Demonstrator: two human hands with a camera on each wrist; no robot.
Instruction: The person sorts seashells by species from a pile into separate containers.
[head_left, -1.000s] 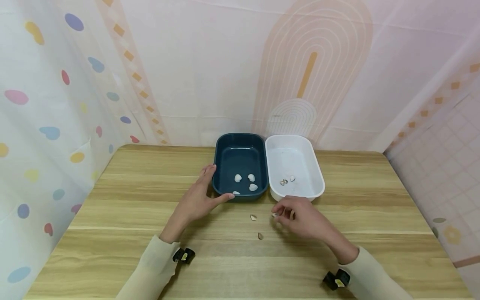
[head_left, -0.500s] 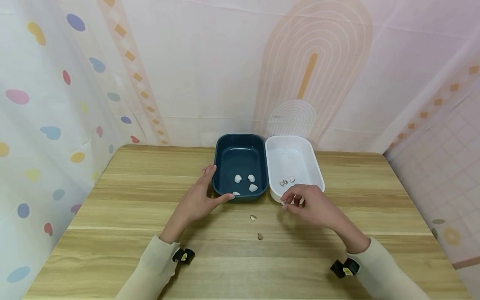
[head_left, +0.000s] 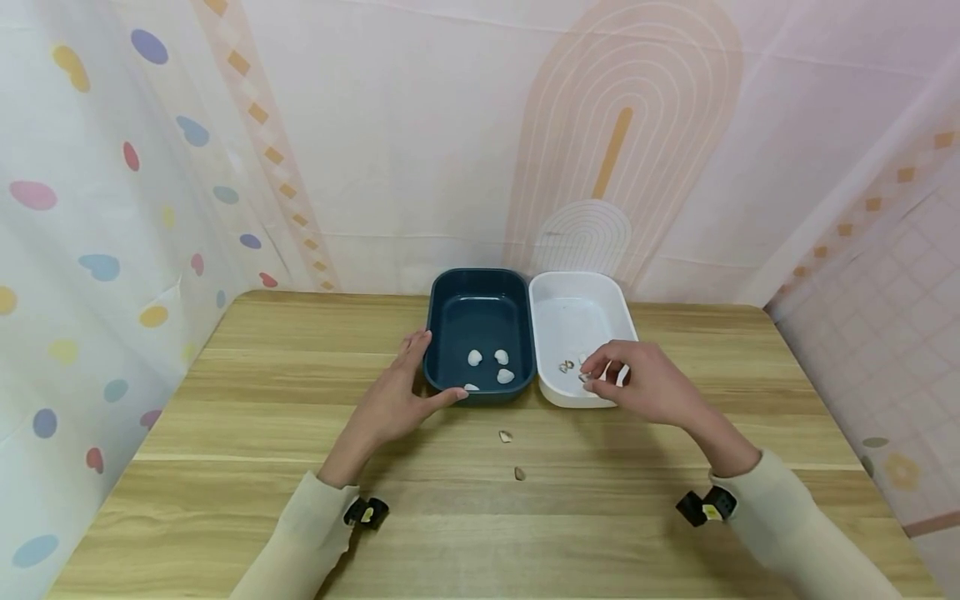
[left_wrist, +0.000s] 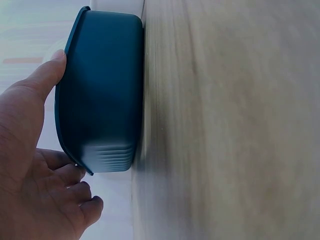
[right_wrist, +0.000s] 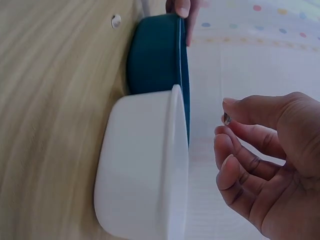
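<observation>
The right hand hovers over the near end of the white tray, thumb and forefinger pinching a small shell (little more than a dark speck between the fingertips in the right wrist view), with the other fingers loosely curled beneath. Inside the white tray, just left of those fingertips, lie 2 or 3 brownish shells; their exact count is hard to tell because the hand covers part of them. Touching the white tray's left wall stands the dark blue tray, with 4 white shells on its floor toward its near end. The left hand steadies the dark blue tray at its near left corner: the thumb lies along the near rim, the fingers rest straight against the left wall, and nothing is clasped in the palm. On the wooden table, in front of the dark blue tray's near right corner, lie 2 more small brown shells, one nearer the tray and the other a little closer to the person, both well apart from either hand.
</observation>
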